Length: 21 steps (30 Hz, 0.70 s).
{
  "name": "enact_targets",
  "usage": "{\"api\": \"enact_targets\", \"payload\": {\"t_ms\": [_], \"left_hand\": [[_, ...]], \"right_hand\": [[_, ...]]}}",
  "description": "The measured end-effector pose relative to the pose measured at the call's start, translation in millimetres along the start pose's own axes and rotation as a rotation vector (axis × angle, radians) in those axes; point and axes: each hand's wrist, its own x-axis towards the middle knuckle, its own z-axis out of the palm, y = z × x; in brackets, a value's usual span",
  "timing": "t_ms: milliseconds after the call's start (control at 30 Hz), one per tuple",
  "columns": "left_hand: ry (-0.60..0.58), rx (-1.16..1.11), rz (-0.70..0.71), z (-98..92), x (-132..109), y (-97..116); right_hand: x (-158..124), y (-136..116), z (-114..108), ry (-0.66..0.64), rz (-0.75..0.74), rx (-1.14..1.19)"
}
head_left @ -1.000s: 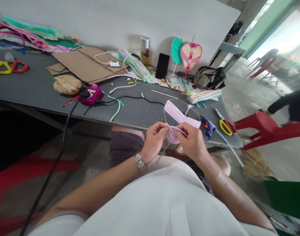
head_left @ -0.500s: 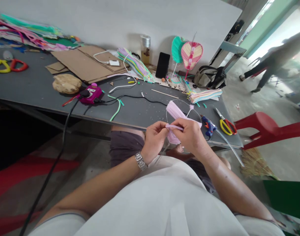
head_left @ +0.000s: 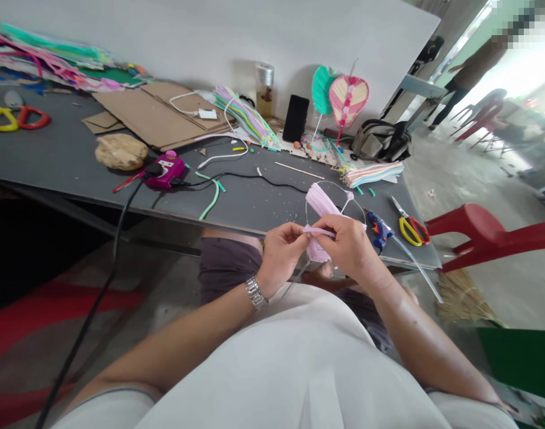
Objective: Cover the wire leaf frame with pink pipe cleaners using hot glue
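Wire-ringed pink strips (head_left: pixel 322 201) over near edge of grey table (head_left: pixel 250 202), pretty crumb-littered. Left hand (head_left: pixel 284 247) pinching thin strip (head_left: pixel 319 230), right hand (head_left: pixel 350 245) gripping same one. From hands: glue gun (head_left: pixel 380 233) at 3 o'clock, purple socket (head_left: pixel 169 171) at 10, pink heart fan (head_left: pixel 348 98) at 12. Red chair (head_left: pixel 469 229) further out at 3, person (head_left: pixel 474 70) way back at 2.

Washed-out daylight glares beyond the right end of the counter (head_left: pixel 250 208); deep shadow lies under its left side. Past the counter, a person (head_left: pixel 477 67) looks soft, partly pixelated.
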Motion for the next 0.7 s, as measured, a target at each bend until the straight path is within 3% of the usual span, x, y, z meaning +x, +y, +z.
{"api": "enact_targets", "payload": {"t_ms": [300,500,700], "left_hand": [[0.038,0.312,0.123,-4.9,-0.4,2.7],[0.027,0.384,0.212,-9.6,-0.7,-1.3],[0.055,0.414,0.220,-8.0,0.6,1.1]], "right_hand": [[0.3,7.0,-5.2,-0.042,-0.122,-0.120],[-3.1,5.0,-4.3,-0.103,-0.171,-0.336],[-6.2,7.2,3.1,-0.089,-0.230,-0.366]]}}
